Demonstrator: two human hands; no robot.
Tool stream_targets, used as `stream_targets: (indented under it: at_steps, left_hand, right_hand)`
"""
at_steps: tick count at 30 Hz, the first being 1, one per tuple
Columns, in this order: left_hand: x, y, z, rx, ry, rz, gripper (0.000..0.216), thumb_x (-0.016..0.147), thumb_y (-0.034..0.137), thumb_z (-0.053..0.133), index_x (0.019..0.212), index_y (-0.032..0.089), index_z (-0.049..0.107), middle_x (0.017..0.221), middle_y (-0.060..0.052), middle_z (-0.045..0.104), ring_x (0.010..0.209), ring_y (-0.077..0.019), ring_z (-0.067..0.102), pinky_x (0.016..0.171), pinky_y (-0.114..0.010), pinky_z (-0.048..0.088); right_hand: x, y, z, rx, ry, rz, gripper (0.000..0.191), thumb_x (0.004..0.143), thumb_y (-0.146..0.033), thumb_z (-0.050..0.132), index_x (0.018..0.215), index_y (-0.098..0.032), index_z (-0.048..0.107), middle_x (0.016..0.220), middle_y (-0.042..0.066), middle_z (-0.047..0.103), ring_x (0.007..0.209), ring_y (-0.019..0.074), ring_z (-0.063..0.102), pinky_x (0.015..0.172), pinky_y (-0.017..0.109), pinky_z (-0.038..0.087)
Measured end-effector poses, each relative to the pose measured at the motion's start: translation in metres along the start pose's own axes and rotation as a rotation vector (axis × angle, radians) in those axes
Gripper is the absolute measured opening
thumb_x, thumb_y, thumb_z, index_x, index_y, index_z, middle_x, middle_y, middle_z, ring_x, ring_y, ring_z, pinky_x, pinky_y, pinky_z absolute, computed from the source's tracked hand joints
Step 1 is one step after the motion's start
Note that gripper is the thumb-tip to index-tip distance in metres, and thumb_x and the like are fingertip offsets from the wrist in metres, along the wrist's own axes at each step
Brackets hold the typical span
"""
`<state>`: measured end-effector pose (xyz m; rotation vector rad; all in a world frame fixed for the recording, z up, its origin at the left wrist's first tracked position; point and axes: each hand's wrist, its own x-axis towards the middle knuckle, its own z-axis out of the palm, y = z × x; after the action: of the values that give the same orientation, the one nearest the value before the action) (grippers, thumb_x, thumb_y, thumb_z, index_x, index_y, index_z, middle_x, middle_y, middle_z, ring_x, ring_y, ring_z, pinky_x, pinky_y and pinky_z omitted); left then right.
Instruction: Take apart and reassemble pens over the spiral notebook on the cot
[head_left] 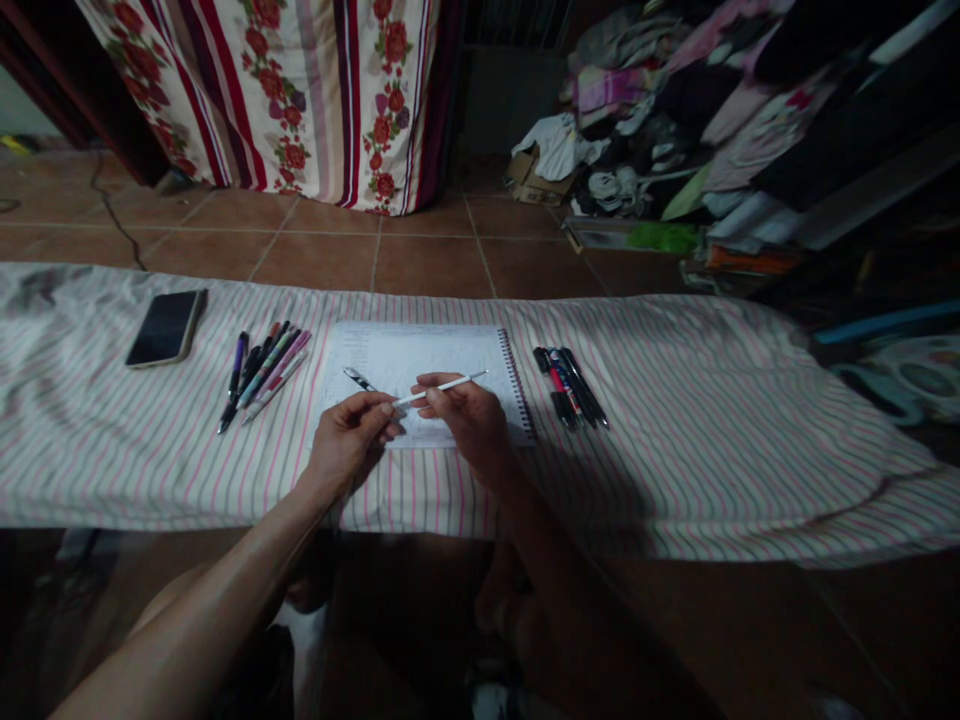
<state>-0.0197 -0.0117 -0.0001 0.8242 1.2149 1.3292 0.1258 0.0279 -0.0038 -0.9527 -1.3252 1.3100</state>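
A slim white pen [459,382] is held level between my hands, over a spiral notebook [420,345]. My left hand [351,428] pinches its left end between thumb and fingers. My right hand [471,415] grips it near the middle, and its thin tip points right. Behind my left fingers shows a black-and-white pen [358,378]; its lower part is hidden, so I cannot tell whether it lies on the page or is in that hand. The notebook lies open to a page with faint writing, its coil along the right side.
Several pens [266,370] lie in a bunch left of the notebook, with a phone [166,328] farther left. More pens [571,388] lie to its right. A striped cloth [712,420] covers the table. Beyond are a floral curtain [315,100] and piled clothes [622,95].
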Motion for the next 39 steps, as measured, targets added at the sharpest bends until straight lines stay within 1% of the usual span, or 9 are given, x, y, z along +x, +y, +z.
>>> stream_targets:
  at_steps: [5, 8, 12, 17, 25, 31, 35, 39]
  left_hand:
    - [0.0003, 0.0013, 0.0000, -0.052, -0.017, -0.006, 0.024, 0.064, 0.026, 0.075, 0.079, 0.011, 0.065, 0.056, -0.003, 0.066, 0.049, -0.0091, 0.056, 0.051, -0.020, 0.042]
    - [0.0001, 0.0016, 0.0011, -0.066, -0.009, -0.006, 0.024, 0.062, 0.026, 0.076, 0.078, 0.010, 0.066, 0.057, -0.004, 0.066, 0.051, -0.0100, 0.058, 0.053, -0.020, 0.044]
    - [0.0007, 0.0018, 0.0027, -0.110, 0.011, -0.014, 0.025, 0.059, 0.023, 0.078, 0.078, 0.011, 0.067, 0.059, -0.004, 0.067, 0.054, -0.0101, 0.060, 0.057, -0.021, 0.046]
    - [0.0013, 0.0034, 0.0049, -0.165, 0.022, -0.038, 0.026, 0.057, 0.021, 0.079, 0.078, 0.011, 0.067, 0.059, -0.004, 0.068, 0.053, -0.0096, 0.059, 0.060, -0.022, 0.047]
    - [0.0008, 0.0045, 0.0022, -0.157, 0.001, -0.024, 0.024, 0.058, 0.020, 0.079, 0.077, 0.011, 0.067, 0.060, -0.004, 0.068, 0.055, -0.0096, 0.060, 0.061, -0.022, 0.047]
    - [0.0017, 0.0021, 0.0000, -0.135, 0.012, -0.034, 0.022, 0.060, 0.020, 0.078, 0.077, 0.011, 0.068, 0.062, -0.005, 0.069, 0.057, -0.0097, 0.061, 0.061, -0.021, 0.047]
    - [0.0014, 0.0026, 0.0024, -0.159, 0.039, -0.058, 0.026, 0.056, 0.021, 0.081, 0.076, 0.010, 0.068, 0.061, -0.006, 0.069, 0.056, -0.0109, 0.061, 0.060, -0.022, 0.048]
    - [0.0001, 0.0040, 0.0051, -0.208, 0.053, -0.104, 0.028, 0.052, 0.020, 0.082, 0.074, 0.010, 0.068, 0.060, -0.006, 0.069, 0.054, -0.0111, 0.061, 0.059, -0.022, 0.049]
  right_hand:
    - [-0.0020, -0.0021, 0.0013, -0.033, -0.001, -0.006, 0.025, 0.078, -0.040, 0.059, 0.083, -0.017, 0.066, 0.085, 0.006, 0.072, 0.070, 0.0152, 0.069, 0.065, 0.029, 0.058]
    - [-0.0022, -0.0029, 0.0016, -0.024, 0.027, 0.007, 0.024, 0.077, -0.039, 0.060, 0.086, -0.017, 0.066, 0.083, 0.005, 0.072, 0.069, 0.0152, 0.069, 0.064, 0.028, 0.058]
    - [-0.0018, -0.0035, 0.0016, -0.057, 0.046, 0.034, 0.022, 0.074, -0.036, 0.063, 0.085, -0.017, 0.067, 0.079, 0.005, 0.072, 0.066, 0.0152, 0.069, 0.061, 0.028, 0.058]
    - [-0.0016, -0.0024, 0.0018, 0.014, 0.056, 0.058, 0.024, 0.070, -0.037, 0.066, 0.086, -0.018, 0.067, 0.075, 0.003, 0.072, 0.066, 0.0158, 0.069, 0.064, 0.030, 0.058]
    - [-0.0025, -0.0042, 0.0031, 0.038, 0.041, 0.074, 0.022, 0.070, -0.037, 0.065, 0.081, -0.018, 0.067, 0.075, 0.003, 0.072, 0.067, 0.0157, 0.069, 0.066, 0.030, 0.058]
    - [-0.0049, -0.0063, 0.0024, -0.042, 0.031, 0.053, 0.019, 0.073, -0.036, 0.062, 0.079, -0.019, 0.068, 0.072, 0.003, 0.072, 0.066, 0.0167, 0.069, 0.064, 0.030, 0.057]
    - [-0.0060, -0.0070, 0.0029, -0.126, 0.063, 0.013, 0.017, 0.075, -0.035, 0.062, 0.076, -0.020, 0.069, 0.072, 0.002, 0.073, 0.067, 0.0171, 0.070, 0.062, 0.028, 0.056]
    - [-0.0067, -0.0075, 0.0034, -0.146, 0.090, 0.009, 0.018, 0.074, -0.036, 0.063, 0.075, -0.020, 0.070, 0.072, 0.002, 0.073, 0.066, 0.0169, 0.069, 0.061, 0.027, 0.056]
